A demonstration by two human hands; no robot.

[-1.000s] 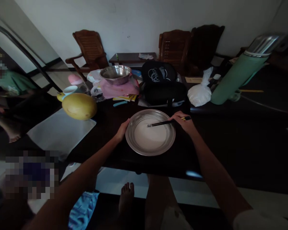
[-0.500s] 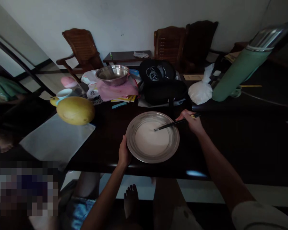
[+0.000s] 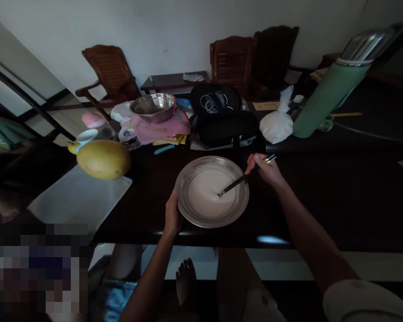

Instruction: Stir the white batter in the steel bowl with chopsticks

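Note:
A wide metal bowl [image 3: 183,190] stands on the dark table close to its front edge. Milky white liquid [image 3: 204,192] covers its bottom. My left hand [image 3: 172,212] grips the bowl's left rim, the thumb up at the side and the other fingers hidden beneath. Black chopsticks [image 3: 237,182] with pale, gold-banded ends are held closed in my right hand [image 3: 263,169], above the right rim. Their tips dip into the liquid near the middle of the bowl.
To the left are a yellow melon [image 3: 103,159], a white cup [image 3: 87,136] and a translucent sheet [image 3: 77,199]. Behind sit another metal bowl [image 3: 153,107], a black case [image 3: 225,127], a bag of white powder [image 3: 276,126] and a green thermos [image 3: 331,98]. People are at the left.
The chopstick tips have moved down through the liquid toward me, and the chopsticks slant more steeply. My left hand stays on the rim. The whole view has shifted slightly.

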